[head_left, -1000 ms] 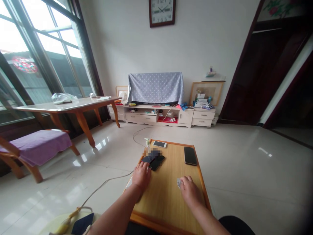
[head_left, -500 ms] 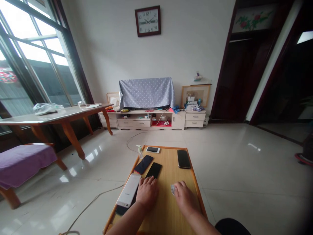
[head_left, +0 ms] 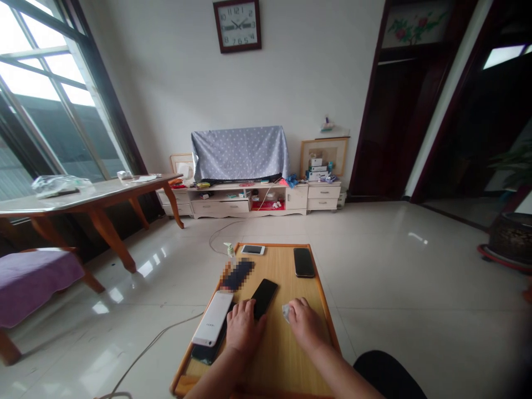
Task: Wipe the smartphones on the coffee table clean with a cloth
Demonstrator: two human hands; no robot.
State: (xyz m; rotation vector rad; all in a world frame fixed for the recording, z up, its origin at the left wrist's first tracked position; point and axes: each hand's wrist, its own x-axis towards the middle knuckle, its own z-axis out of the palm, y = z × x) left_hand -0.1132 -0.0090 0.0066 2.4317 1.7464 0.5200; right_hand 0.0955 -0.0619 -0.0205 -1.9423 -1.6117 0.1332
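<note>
Two hands low centre on wooden table (head_left: 286, 267): left hand (head_left: 245, 328) spread flat beside black phone (head_left: 263, 298); right hand (head_left: 305, 324) fingers bunched, pinching white tissue (head_left: 285, 312).

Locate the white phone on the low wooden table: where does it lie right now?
In the head view, the white phone lies near the left edge of the low wooden table, partly over a dark phone and just left of the left hand.

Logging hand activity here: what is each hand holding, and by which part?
The right hand seems to pinch a small white tissue by its edge, though the fingers partly hide it; the left hand holds nothing.
</note>
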